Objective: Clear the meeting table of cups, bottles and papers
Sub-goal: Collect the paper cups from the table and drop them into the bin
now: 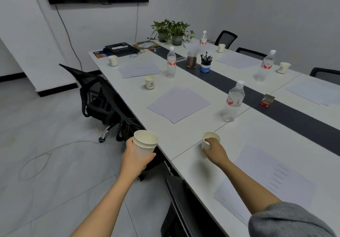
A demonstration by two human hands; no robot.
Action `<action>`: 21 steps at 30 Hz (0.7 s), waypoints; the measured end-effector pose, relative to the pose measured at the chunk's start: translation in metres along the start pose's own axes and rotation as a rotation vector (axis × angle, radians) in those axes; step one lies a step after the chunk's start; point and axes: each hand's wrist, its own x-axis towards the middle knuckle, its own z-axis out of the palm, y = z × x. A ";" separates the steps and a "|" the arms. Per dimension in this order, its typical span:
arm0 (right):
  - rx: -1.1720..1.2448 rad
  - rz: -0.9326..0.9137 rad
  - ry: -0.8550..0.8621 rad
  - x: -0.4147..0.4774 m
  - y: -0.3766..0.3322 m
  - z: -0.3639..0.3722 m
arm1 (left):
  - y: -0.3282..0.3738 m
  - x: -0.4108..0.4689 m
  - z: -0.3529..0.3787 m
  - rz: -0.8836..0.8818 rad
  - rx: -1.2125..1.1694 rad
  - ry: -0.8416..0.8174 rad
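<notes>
Gripping nested paper cups (145,144), uppermost empty, left hand (132,158) curled beside table (184,126) edge, right hand (214,150) wrapped round 1 empty cup (211,136) on table.

An S-like logo on the paper cup (149,83); bottle (233,101) label and printed sheet (272,179) too blurred to read

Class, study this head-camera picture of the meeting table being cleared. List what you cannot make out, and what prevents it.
All in the head view:
How many stacked cups the left hand holds: its fingers cover the lower walls.
Inside of the single cup: the right hand gripping its rim covers part.
Print on the near sheet: blurred, too small.
Far-right papers: cut by the frame's right edge.
</notes>
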 end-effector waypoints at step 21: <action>-0.036 0.289 0.060 0.035 -0.024 0.014 | 0.011 0.111 -0.013 0.062 0.188 -0.291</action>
